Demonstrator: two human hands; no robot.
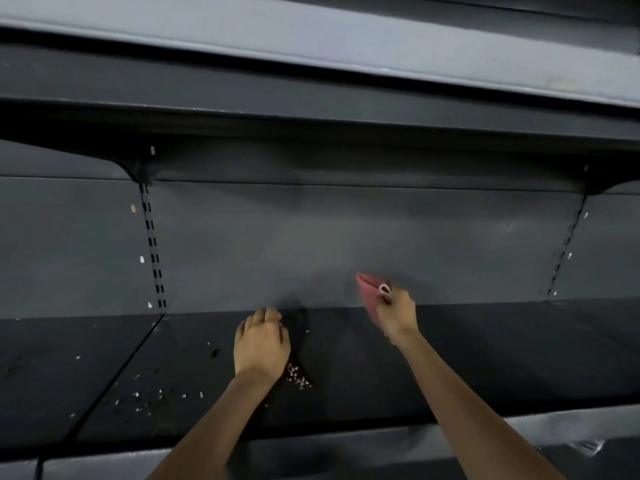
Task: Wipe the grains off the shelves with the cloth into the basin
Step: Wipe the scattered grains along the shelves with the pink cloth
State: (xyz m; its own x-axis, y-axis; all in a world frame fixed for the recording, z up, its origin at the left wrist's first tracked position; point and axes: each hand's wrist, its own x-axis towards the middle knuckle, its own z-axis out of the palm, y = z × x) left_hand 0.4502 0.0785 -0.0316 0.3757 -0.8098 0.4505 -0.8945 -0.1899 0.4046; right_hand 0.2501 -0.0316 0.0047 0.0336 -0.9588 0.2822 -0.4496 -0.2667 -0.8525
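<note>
The right hand [394, 315] is up at the back of the dark shelf [485, 358], fingers curled tight around a pink cloth [370, 289]. The cloth sticks up and to the left from the fist, close to the grey back wall [311, 244]. I cannot tell if it touches the wall or the shelf.

The left hand [261, 344] is down on the shelf with its fingers curled under. It seems to hold something dark there, but the thing is too dark to make out — so I cannot say what it is, or if it is the basin. No basin can be seen for sure.

The grains [296, 374] are the thing to get. One small heap lies just beside the left wrist, on its right side. More grains are spread out further left, near the seam in the shelf.

So the heap lies down and to the left of the cloth — nearer the person, and much nearer the left hand than the right. I think the cloth hand must come forward and left across the shelf to reach it. The far-left grains will need a longer reach, past the left hand.
</note>
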